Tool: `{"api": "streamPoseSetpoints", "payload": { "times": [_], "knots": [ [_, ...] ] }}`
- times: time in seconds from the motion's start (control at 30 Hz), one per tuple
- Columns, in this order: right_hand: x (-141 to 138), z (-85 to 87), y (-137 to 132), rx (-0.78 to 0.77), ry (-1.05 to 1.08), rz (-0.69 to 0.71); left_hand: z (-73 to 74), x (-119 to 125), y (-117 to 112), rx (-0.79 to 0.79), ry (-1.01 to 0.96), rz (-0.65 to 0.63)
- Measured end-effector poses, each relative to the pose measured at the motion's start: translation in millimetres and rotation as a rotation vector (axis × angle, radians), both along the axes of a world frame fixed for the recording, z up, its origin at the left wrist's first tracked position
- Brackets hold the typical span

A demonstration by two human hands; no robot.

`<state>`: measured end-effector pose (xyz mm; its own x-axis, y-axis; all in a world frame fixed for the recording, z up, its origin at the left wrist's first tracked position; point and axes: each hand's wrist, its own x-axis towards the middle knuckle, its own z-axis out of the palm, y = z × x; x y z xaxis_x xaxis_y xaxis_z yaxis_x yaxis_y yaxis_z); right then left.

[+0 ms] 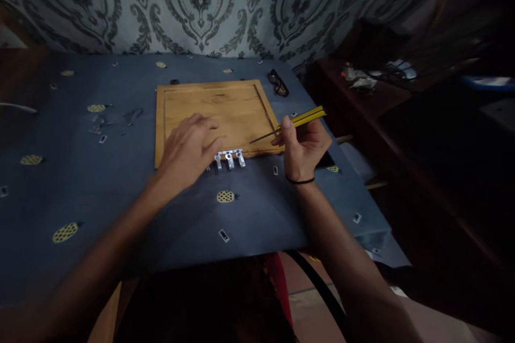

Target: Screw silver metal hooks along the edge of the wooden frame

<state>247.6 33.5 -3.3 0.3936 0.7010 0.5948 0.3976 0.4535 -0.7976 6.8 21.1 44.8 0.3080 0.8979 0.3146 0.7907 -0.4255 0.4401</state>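
Observation:
A framed wooden panel lies flat on the blue cloth. My left hand rests over its front left part, palm down with the fingers spread. By the left thumb, a shiny metal hook rail sits along the panel's near edge, its hooks pointing toward me; the hand covers its left end. My right hand is closed around a screwdriver with a yellow handle. The thin shaft points left, and its tip is over the panel's front right part, apart from the hook rail.
Dark-framed glasses lie right of the panel. Several small metal pieces are scattered on the tablecloth to the left. A dark reddish side table with clutter stands at the right, and a patterned curtain hangs behind.

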Motion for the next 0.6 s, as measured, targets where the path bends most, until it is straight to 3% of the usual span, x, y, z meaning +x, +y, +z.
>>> {"api": "streamPoseSetpoints", "payload": {
  "times": [0.17,0.3,0.47,0.6],
  "knots": [
    [10.4,2.1,11.9,0.054,0.192,0.025,4.8,-49.4,-14.7,-0.012,-0.077,0.091],
    [33.9,0.3,10.7,-0.004,0.291,0.06,-4.5,-91.1,-42.7,0.004,-0.145,0.247],
    [58.0,-4.4,-23.1,-0.14,0.191,0.137,-31.8,-133.3,-84.0,0.078,-0.193,0.423],
    [55.3,-5.9,-57.4,-0.17,0.199,0.144,-48.8,-156.6,-107.1,0.079,-0.2,0.501]
  ]
}}
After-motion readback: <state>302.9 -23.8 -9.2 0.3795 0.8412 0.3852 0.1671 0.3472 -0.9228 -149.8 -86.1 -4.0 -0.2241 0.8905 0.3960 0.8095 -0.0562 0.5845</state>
